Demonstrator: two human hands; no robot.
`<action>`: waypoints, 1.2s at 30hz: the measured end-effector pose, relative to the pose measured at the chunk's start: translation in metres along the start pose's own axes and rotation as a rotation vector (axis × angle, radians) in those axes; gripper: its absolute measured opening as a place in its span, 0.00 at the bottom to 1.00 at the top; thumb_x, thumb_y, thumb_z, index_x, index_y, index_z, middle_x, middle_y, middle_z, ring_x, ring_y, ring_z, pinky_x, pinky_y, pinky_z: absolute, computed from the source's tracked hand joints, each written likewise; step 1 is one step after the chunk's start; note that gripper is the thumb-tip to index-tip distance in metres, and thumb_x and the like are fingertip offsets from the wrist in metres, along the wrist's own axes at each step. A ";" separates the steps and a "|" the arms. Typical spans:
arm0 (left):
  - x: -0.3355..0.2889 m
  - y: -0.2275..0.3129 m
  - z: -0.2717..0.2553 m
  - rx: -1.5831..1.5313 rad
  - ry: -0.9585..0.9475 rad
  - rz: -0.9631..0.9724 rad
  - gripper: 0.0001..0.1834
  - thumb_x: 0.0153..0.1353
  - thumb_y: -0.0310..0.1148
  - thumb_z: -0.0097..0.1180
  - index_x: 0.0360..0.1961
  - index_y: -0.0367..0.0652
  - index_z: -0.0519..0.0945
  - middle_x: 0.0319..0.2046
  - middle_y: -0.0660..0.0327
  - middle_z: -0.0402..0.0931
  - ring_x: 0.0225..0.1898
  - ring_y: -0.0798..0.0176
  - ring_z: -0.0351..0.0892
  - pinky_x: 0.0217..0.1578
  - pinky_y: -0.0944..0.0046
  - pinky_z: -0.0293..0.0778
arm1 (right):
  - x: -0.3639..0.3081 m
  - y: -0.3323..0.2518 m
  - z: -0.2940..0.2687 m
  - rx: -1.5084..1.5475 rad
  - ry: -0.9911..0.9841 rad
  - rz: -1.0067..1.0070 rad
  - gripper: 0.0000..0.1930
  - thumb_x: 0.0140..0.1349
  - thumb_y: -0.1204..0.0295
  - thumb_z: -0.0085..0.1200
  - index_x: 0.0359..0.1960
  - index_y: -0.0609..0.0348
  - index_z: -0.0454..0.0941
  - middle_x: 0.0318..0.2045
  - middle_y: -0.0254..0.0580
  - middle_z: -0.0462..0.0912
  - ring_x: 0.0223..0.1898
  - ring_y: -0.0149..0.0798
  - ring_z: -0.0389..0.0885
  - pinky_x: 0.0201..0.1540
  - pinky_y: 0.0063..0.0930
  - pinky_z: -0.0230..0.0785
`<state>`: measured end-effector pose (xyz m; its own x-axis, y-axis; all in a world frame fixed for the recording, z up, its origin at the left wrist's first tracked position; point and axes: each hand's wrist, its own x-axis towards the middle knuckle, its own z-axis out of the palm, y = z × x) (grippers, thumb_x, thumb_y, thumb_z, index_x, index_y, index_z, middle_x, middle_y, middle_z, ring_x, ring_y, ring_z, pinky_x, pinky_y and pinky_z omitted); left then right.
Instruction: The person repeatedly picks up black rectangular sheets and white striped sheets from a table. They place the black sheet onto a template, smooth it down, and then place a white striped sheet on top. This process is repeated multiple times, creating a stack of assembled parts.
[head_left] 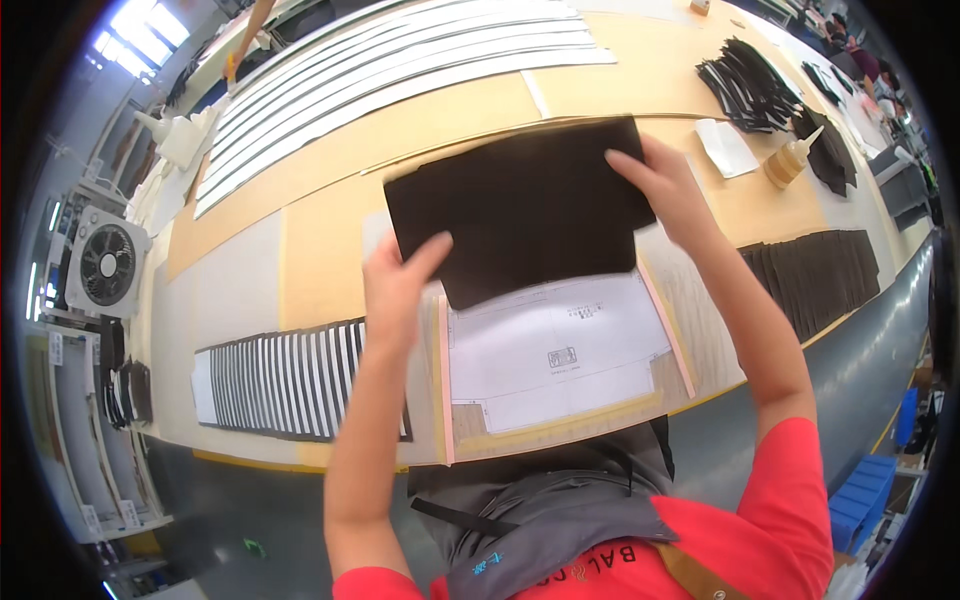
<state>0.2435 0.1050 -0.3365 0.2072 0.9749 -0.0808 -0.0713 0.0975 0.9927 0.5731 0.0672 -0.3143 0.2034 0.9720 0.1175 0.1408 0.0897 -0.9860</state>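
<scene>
At the far left of the frame a white box fan (pixel 107 263) stands on the floor beside the long tan desk (pixel 330 240). Just right of it, in the lower left, a row of overlapping black and white strips (pixel 285 380) lies fanned out on the desk, and long white strips (pixel 400 70) run across the upper left.

The left hand (pixel 395 285) comes up from the lower edge and is clamped on the lower left edge of a large dark brown, roughly rectangular sheet of leather-like material (pixel 520 205), thumb on top and fingers underneath. The sheet sits in the middle of the frame, held slightly lifted over a white paper template with pink border strips (pixel 560 350), whose upper part it covers. The right hand (pixel 665 185) grips the sheet's upper right edge, fingers closed over it.

Further right lie a small white slip of paper (pixel 727 147), a tan squeeze bottle with a pointed nozzle (pixel 788 160), a heap of black cut pieces (pixel 750 85) in the upper right, and a row of dark brown panels (pixel 815 275) at the right edge of the desk.

The sheet looks limp and is held only at two edges, so it could sag or fold in the middle. If it is laid down skewed, its edges may miss the template's pink borders. A wide sweep of the right forearm could also tip the bottle.
</scene>
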 end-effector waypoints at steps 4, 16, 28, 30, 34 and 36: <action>0.067 0.012 -0.003 0.159 0.009 -0.136 0.20 0.65 0.31 0.71 0.56 0.38 0.83 0.46 0.59 0.88 0.45 0.66 0.87 0.43 0.64 0.79 | 0.070 0.040 0.004 0.022 -0.022 0.093 0.14 0.74 0.68 0.60 0.51 0.69 0.83 0.39 0.38 0.88 0.38 0.28 0.85 0.43 0.24 0.78; 0.105 -0.031 -0.016 0.455 0.000 -0.121 0.29 0.57 0.30 0.75 0.59 0.35 0.80 0.43 0.55 0.88 0.40 0.62 0.90 0.35 0.62 0.87 | 0.095 0.099 0.007 -0.388 -0.008 0.068 0.18 0.66 0.63 0.67 0.52 0.63 0.85 0.39 0.44 0.89 0.42 0.37 0.87 0.48 0.32 0.78; 0.024 -0.015 0.021 0.944 -0.133 0.641 0.28 0.64 0.30 0.71 0.65 0.40 0.80 0.60 0.51 0.80 0.63 0.50 0.78 0.63 0.55 0.72 | 0.046 0.041 -0.068 -0.842 0.081 -0.228 0.17 0.68 0.62 0.63 0.54 0.57 0.83 0.47 0.43 0.87 0.50 0.45 0.86 0.54 0.41 0.76; -0.006 -0.013 0.036 0.895 -0.240 0.602 0.26 0.64 0.28 0.70 0.63 0.40 0.82 0.61 0.51 0.80 0.63 0.50 0.78 0.64 0.55 0.72 | 0.009 0.021 -0.119 -0.955 0.051 -0.128 0.15 0.69 0.63 0.63 0.51 0.58 0.84 0.45 0.43 0.88 0.48 0.43 0.85 0.53 0.39 0.76; -0.058 -0.015 0.056 0.841 -0.368 0.507 0.23 0.63 0.26 0.70 0.59 0.40 0.84 0.61 0.51 0.79 0.63 0.49 0.78 0.65 0.55 0.72 | -0.053 0.011 -0.181 -1.022 -0.145 0.064 0.12 0.70 0.65 0.61 0.47 0.59 0.84 0.43 0.41 0.88 0.48 0.40 0.84 0.54 0.35 0.75; -0.078 -0.019 0.063 0.795 -0.405 0.410 0.21 0.62 0.26 0.70 0.58 0.40 0.85 0.62 0.51 0.79 0.64 0.48 0.78 0.65 0.54 0.72 | -0.070 0.020 -0.183 -0.995 -0.221 0.000 0.09 0.69 0.67 0.61 0.44 0.58 0.84 0.41 0.42 0.88 0.47 0.43 0.84 0.50 0.40 0.76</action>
<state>0.2901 0.0143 -0.3439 0.6427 0.7463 0.1733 0.4342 -0.5412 0.7201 0.7390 -0.0391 -0.3202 0.0342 0.9994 -0.0068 0.9029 -0.0338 -0.4285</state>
